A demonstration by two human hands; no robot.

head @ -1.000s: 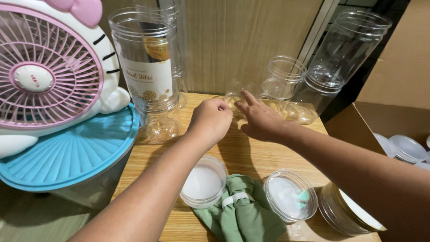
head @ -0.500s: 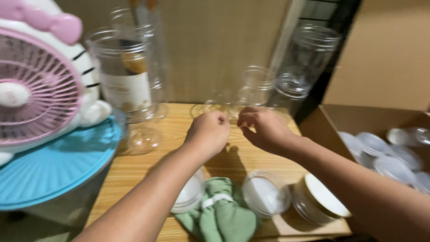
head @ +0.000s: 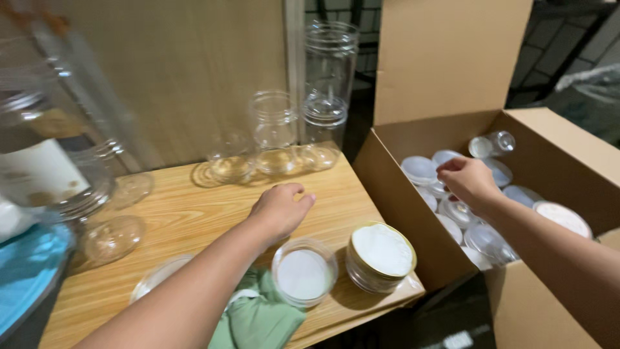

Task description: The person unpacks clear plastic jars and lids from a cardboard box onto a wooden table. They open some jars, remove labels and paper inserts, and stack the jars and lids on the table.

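At the left edge of the wooden table (head: 194, 213) a blue lid (head: 26, 271) shows only in part, and beside it stands a tall clear jar with a white label (head: 45, 168), blurred in this view. A green cloth (head: 258, 320) lies at the front edge, with a round clear lid (head: 303, 274) just right of it and a gold-rimmed jar on its side (head: 381, 258) at the front right corner. Along the back edge stand several empty clear jars (head: 274, 129), some stacked.

The left hand (head: 281, 207) rests palm down on the table near its middle, fingers loosely spread, holding nothing. The right hand (head: 468, 181) is inside the open cardboard box (head: 445, 71) that stands against the table's right edge, fingers curled down over the small clear lidded containers (head: 452, 210) packed there. It seems to be closing on one, though the fingers hide whether anything is gripped.

The step in hand looks like fetching a container from the box. The next move would call for a firm pinch on a single container and a straight lift clear of the box wall, since its neighbours sit touching it.
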